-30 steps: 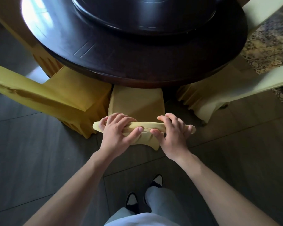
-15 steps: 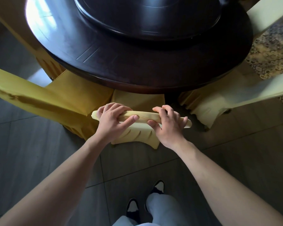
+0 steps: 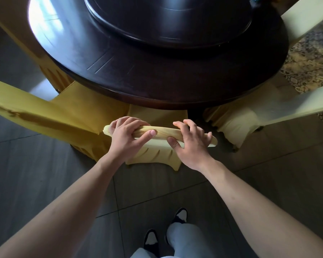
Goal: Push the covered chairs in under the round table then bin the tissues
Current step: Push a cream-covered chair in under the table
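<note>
From the head view, the middle covered chair [image 3: 158, 118] sits farther in under the round table [image 3: 157, 75] than it did a second ago: less of its yellow seat shows in front of the table's near rim, and its top rail lies closer to that rim. Both hands have travelled forward with it and the arms reach out longer.

The left hand [image 3: 126, 138] grasps the left part of the top rail, fingers curled over the far side and the thumb pressed along the near side. The right hand [image 3: 191, 144] grasps the right part of the same rail, fingers draped over the top and the thumb against the near face.

A second covered chair [image 3: 50, 112] stands to the left, its seat corner under the table edge and its side touching the middle chair. A paler covered chair [image 3: 250, 112] stands to the right, just beside the table. A raised round turntable [image 3: 168, 21] sits on the dark tabletop. No tissues or bin can be made out.

The person's shoes [image 3: 180, 216] stand on the grey tiled floor [image 3: 35, 174] at the near edge; a patterned rug [image 3: 306, 62] lies far right.
</note>
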